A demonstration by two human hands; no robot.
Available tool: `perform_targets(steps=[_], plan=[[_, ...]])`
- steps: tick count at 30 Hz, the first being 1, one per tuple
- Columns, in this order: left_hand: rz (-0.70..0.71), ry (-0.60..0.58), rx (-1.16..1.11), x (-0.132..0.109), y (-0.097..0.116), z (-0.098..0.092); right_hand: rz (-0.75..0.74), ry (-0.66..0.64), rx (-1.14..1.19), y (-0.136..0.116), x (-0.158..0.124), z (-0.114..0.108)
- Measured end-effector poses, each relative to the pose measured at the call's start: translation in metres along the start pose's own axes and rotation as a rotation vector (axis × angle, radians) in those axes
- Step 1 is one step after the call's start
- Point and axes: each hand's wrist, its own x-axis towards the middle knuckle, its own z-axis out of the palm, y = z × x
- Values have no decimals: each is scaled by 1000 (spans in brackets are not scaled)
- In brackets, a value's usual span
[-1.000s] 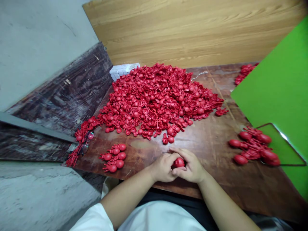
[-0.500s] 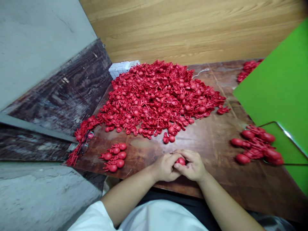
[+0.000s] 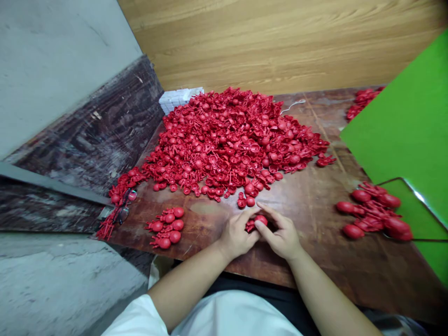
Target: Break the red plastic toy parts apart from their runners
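Observation:
Between my hands, just above the near part of the wooden table, is a red plastic toy figure (image 3: 261, 219) with a round, smooth end. My left hand (image 3: 240, 234) is closed around its left side, where thin red parts show between the fingers. My right hand (image 3: 283, 235) grips it from the right, thumb pressed on the round end and the other fingers arched beyond it. The inner fingertips are partly hidden. Just beyond my hands lie a few loose red pieces (image 3: 246, 200), at the front of a large heap of red plastic parts (image 3: 224, 140).
Several red figures (image 3: 168, 228) are grouped at the left; larger ones (image 3: 376, 210) lie at the right beside a green panel (image 3: 406, 140) and a bent metal rod (image 3: 416, 193). Eyeglasses (image 3: 124, 205) rest near the left edge. White stacked blocks (image 3: 178, 99) stand behind the heap.
Both hands have loosened around the red toy figure and shifted slightly forward. The right fingers have lifted off the left hand and spread, so more of the figure shows.

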Motion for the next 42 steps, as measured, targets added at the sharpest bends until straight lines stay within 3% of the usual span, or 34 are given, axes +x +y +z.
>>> perform_targets(steps=[4,8,13,16,19,23,27,34,42], plan=[[-155,153,-25,0,-4,-3,51,35,29,3,3,-1],[-106,237,-96,-2,-8,-1,96,52,92,3,4,-4],[-101,351,-521,-1,-12,4,163,1,343,1,1,-9],[-180,250,-639,3,-14,-3,129,-97,432,-1,1,-10],[-269,52,-611,6,-13,-9,108,-136,405,-3,2,-9],[-307,-81,-526,3,-9,-9,137,-153,418,-2,3,-9],[-225,-92,-456,2,-7,-11,169,-147,430,2,0,-8],[-7,-172,-175,5,-6,-14,161,-263,365,-2,-2,-8],[88,-152,19,-1,-6,-10,195,-272,296,-5,-2,-6]])
